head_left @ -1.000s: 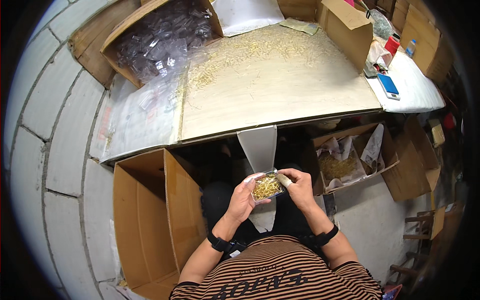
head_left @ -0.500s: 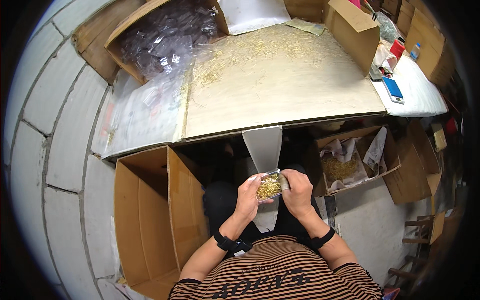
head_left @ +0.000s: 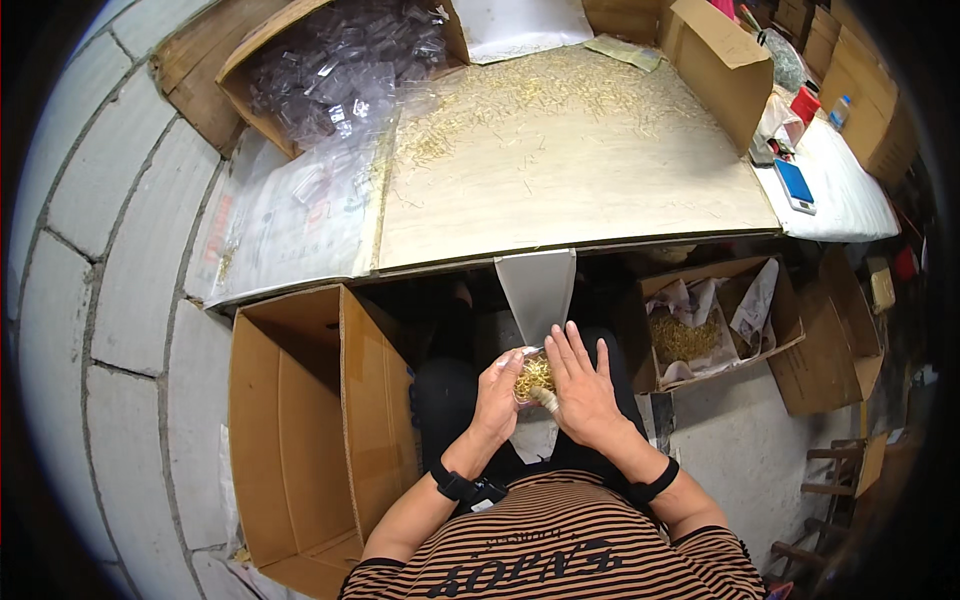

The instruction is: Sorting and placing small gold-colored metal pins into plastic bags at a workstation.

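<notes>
A small clear plastic box [head_left: 534, 378] filled with thin gold-coloured metal pins is held over my lap. My left hand [head_left: 494, 395] is closed around the left side of this box. Against its right side lies my right hand [head_left: 588, 395], flat, with fingers stretched out and pointing forward. A pale wrap covers the right thumb, which rests at the near edge of the box. Part of the box is hidden under the right hand. Just ahead of my hands, a white chute [head_left: 536, 290] slopes down from the table edge.
Gold pins lie scattered over the wooden tabletop [head_left: 570, 190]. A carton [head_left: 235, 85] of clear plastic boxes stands at the back left. An open carton [head_left: 290, 430] is beside my left leg; another [head_left: 650, 375], paper-lined, holds pins at right. A blue scale [head_left: 794, 184] sits at far right.
My right hand has gone from curled fingers at the box's corner to lying flat with fingers extended, covering more of the box. The left hand keeps its hold. The view has shifted slightly.
</notes>
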`<action>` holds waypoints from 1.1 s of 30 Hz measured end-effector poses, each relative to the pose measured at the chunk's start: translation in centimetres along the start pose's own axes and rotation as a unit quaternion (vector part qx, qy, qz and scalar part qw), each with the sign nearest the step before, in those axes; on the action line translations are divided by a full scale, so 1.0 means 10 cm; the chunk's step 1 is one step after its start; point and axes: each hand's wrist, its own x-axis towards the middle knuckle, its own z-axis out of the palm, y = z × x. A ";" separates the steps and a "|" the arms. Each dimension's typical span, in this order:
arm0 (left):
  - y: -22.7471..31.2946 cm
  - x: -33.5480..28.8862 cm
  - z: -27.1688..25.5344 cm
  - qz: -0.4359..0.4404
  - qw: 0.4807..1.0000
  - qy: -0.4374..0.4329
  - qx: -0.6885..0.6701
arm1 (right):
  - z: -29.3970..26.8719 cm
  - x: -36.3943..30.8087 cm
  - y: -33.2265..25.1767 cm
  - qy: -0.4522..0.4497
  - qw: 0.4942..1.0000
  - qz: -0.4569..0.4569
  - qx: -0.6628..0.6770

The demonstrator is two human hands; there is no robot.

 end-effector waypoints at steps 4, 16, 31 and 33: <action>0.04 -0.01 0.06 -0.027 1.000 0.013 0.004 | -0.12 0.03 -0.01 0.103 0.993 -0.015 0.059; -0.07 0.10 -0.05 0.006 0.997 0.026 -0.077 | -0.09 0.04 0.00 0.045 0.992 -0.101 0.067; 0.06 0.03 0.05 -0.077 0.994 -0.072 -0.014 | -0.21 0.13 0.20 0.095 0.972 -0.036 0.213; 0.05 0.02 0.06 -0.083 0.993 -0.089 -0.005 | -0.28 0.21 0.22 0.030 0.975 -0.017 0.218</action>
